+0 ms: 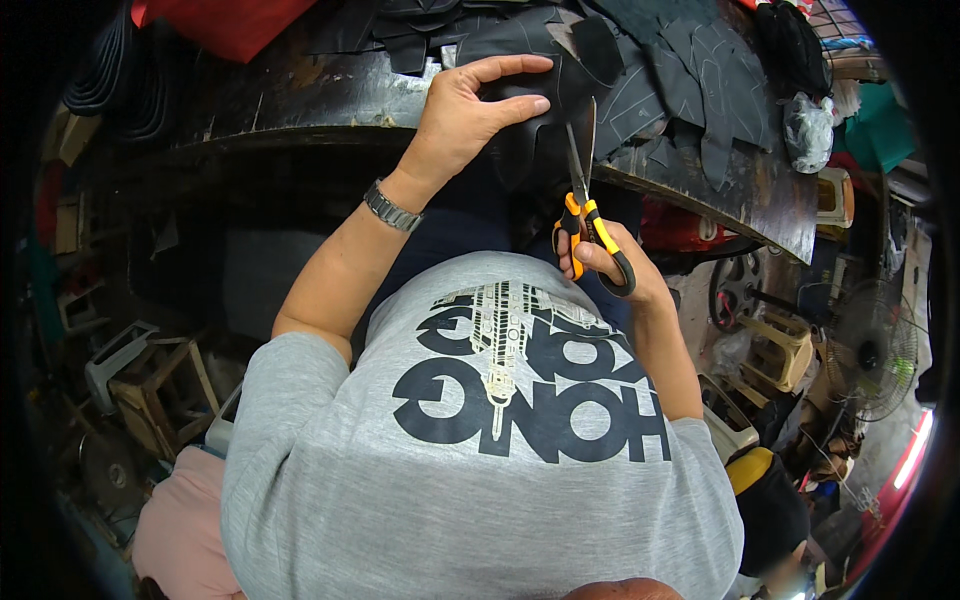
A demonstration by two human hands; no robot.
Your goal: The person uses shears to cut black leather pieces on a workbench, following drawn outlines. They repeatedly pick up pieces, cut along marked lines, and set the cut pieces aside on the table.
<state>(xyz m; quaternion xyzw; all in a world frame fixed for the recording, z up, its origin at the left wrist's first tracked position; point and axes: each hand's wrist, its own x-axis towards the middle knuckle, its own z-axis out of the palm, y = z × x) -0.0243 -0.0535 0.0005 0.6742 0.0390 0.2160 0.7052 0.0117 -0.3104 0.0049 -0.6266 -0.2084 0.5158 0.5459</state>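
My right hand point(608, 255) is closed round the yellow-orange and black handles of a pair of scissors point(583, 190). Their blades point away from me and stand apart, close by a dark leather-like piece point(530, 135) at the table's near edge. That piece is in my left hand point(465, 108), thumb and forefinger lying along its upper side, the remaining fingers mostly hidden. Whether the blades touch the material I cannot tell. More black pieces point(690, 85), several with thin white outlines drawn on them, overlap on the table just beyond.
The dark, worn table point(300, 100) spans the far side, with a red sheet point(225, 25) at its left. A clear plastic bag point(808, 132) hangs by its right end. Wooden stools point(165, 395) stand at the left; a fan point(868, 345) stands at the right. Someone in pink point(185, 530) is close on the left.
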